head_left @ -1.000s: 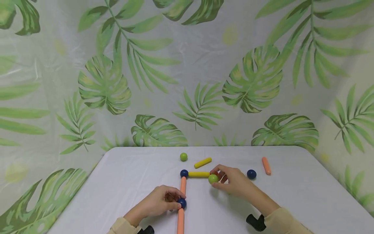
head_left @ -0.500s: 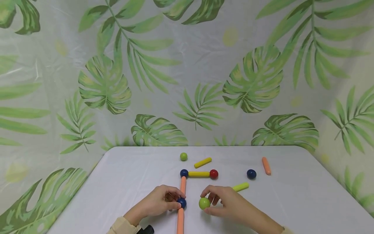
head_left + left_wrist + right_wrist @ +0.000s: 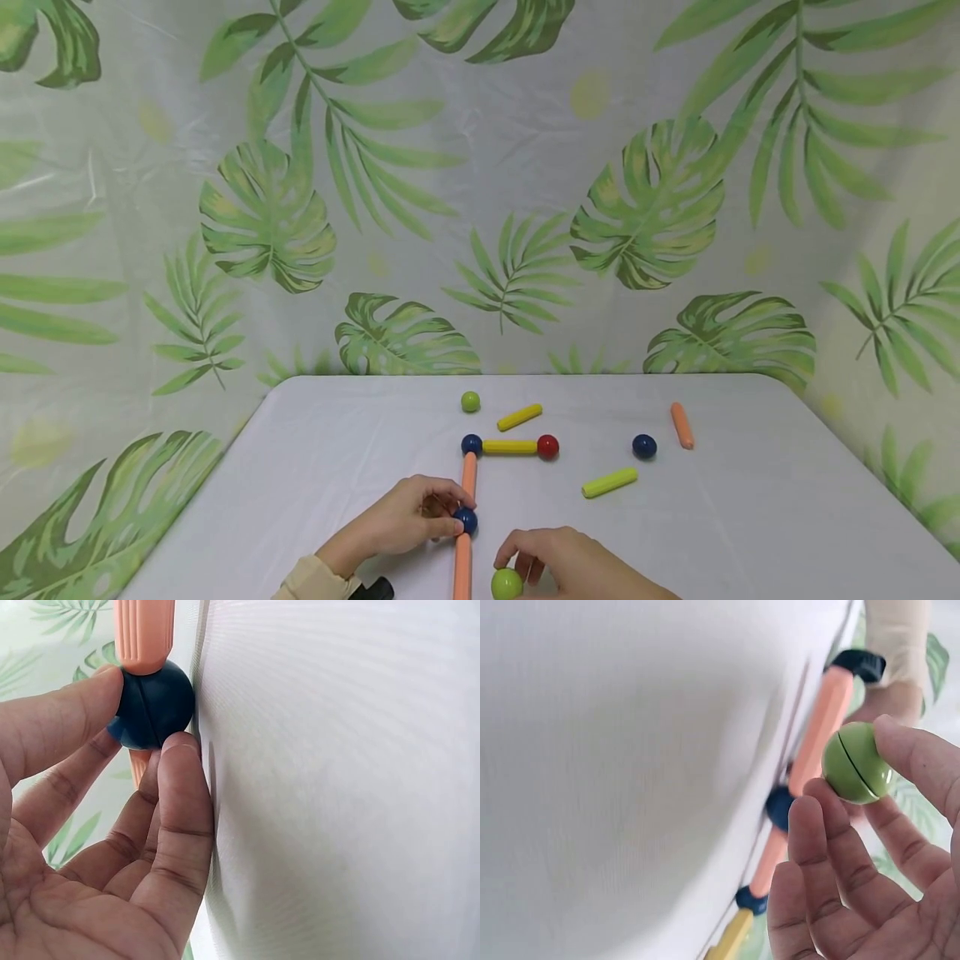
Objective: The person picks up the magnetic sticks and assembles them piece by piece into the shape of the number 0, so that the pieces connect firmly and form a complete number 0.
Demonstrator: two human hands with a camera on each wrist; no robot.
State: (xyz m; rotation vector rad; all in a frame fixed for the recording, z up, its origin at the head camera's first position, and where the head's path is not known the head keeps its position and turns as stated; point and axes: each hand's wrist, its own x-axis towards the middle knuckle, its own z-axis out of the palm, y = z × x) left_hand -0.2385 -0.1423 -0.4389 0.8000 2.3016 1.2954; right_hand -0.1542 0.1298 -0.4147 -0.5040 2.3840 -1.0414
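My left hand [image 3: 411, 517] pinches a blue ball [image 3: 466, 522] that joins two orange sticks in a line on the table. The far orange stick [image 3: 469, 477] runs up to another blue ball [image 3: 472, 445]; the near orange stick [image 3: 462, 568] leaves the bottom of the head view. In the left wrist view the thumb and fingers surround the blue ball [image 3: 156, 705]. My right hand [image 3: 573, 563] holds a green ball [image 3: 507, 584] between thumb and fingers, to the right of the near orange stick. The right wrist view shows the green ball [image 3: 855, 763] apart from the sticks.
From the far blue ball a yellow stick [image 3: 510, 447] leads right to a red ball [image 3: 548, 447]. Loose on the white table [image 3: 337, 433] lie a green ball [image 3: 470, 402], a yellow stick [image 3: 520, 417], a yellow-green stick [image 3: 610, 482], a blue ball [image 3: 644, 447] and an orange stick [image 3: 682, 426].
My right hand has carried the green ball from beside the red ball toward the near edge, uncovering the red ball and the yellow-green stick. The left hand has stayed on its blue ball.
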